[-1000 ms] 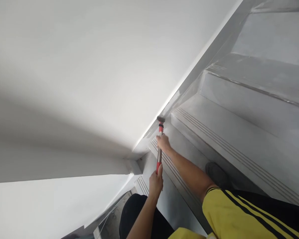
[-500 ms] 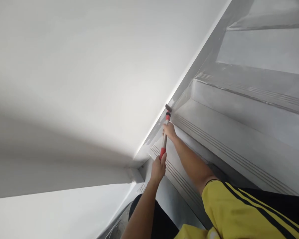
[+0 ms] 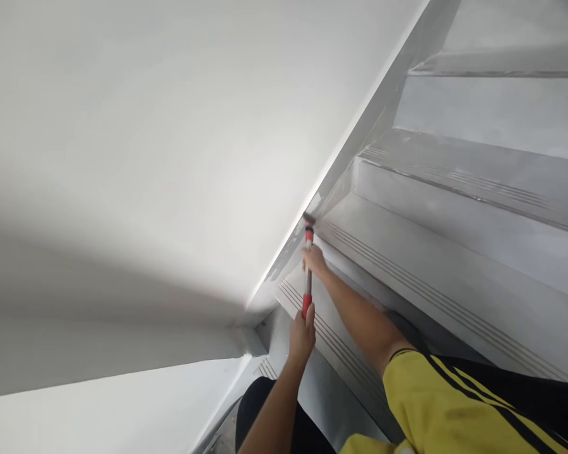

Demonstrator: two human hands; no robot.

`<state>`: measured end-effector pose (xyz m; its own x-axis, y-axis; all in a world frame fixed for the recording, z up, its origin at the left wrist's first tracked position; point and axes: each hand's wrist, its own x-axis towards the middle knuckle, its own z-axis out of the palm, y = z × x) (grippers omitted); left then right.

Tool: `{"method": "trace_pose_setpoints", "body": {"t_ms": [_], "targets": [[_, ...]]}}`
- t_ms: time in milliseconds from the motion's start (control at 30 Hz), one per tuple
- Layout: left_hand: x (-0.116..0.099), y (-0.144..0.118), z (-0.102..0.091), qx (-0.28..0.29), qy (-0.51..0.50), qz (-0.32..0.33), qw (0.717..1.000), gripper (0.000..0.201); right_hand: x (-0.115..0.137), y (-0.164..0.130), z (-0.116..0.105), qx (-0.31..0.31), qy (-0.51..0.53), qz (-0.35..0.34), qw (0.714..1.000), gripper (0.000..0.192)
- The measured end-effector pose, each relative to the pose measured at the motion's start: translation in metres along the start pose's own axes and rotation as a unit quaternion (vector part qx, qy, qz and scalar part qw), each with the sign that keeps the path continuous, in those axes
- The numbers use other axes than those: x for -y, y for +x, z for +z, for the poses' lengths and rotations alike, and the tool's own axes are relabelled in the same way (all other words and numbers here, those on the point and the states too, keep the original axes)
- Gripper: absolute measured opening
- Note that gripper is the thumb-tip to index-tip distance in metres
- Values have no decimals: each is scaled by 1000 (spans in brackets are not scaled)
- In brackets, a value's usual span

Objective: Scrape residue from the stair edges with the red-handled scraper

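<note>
A long-handled tool (image 3: pixel 308 287) with red grips, a metal shaft and a small dark head runs up the middle of the view. The dark head touches the grey skirting (image 3: pixel 334 170) beside the stairs, close to the white wall; whether it is a scraper or a brush is too blurred to tell. My right hand (image 3: pixel 314 258) is closed round the metal shaft just below the head. Lower down, my left hand (image 3: pixel 301 332) grips the red end of the handle. Pale patches mark the skirting near the head.
Grey stairs (image 3: pixel 407 246) with grooved front edges climb to the upper right. The white wall (image 3: pixel 170 126) fills the left side, with a ledge-like corner (image 3: pixel 253 340) at its lower end. My dark-clad knee (image 3: pixel 258 403) is at the bottom.
The tool's head and both hands sit slightly lower and the head is further left in the view. The stairs have shifted left and down too, as the camera has moved. Both grips stay closed.
</note>
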<state>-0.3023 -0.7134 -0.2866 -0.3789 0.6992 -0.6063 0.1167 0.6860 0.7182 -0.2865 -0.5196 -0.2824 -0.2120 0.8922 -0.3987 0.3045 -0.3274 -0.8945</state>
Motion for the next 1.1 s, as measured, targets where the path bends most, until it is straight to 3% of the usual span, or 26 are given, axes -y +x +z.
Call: {"method": "trace_pose_setpoints", "body": {"t_ms": [133,300,433,567,667,833,1000,1100], "targets": [[18,-13,7,-4,-15,-29,999,55,-21,-12,14,47,-8,24,999,3],[10,2,8,19,-19,-17,999,54,-13,1,2,5,-15,31,999,5],[9,-2,3,5,-21,-26,999,58,-13,-1,5,25,2,20,999,9],[-10,7,0,15,-14,13,1000,56,-1,13,-6,-6,-9,5,1000,4],[-25,13,7,23,-16,27,999,53,8,23,-19,-26,6,-8,1000,7],[-23,4,16,15,-12,6,1000,57,7,16,-20,1,-46,0,999,6],[-48,15,9,24,-7,35,999,55,30,30,-36,-36,-23,-3,999,11],[-48,9,12,19,-1,28,999,53,28,25,-35,-22,-20,-7,1000,8]]}}
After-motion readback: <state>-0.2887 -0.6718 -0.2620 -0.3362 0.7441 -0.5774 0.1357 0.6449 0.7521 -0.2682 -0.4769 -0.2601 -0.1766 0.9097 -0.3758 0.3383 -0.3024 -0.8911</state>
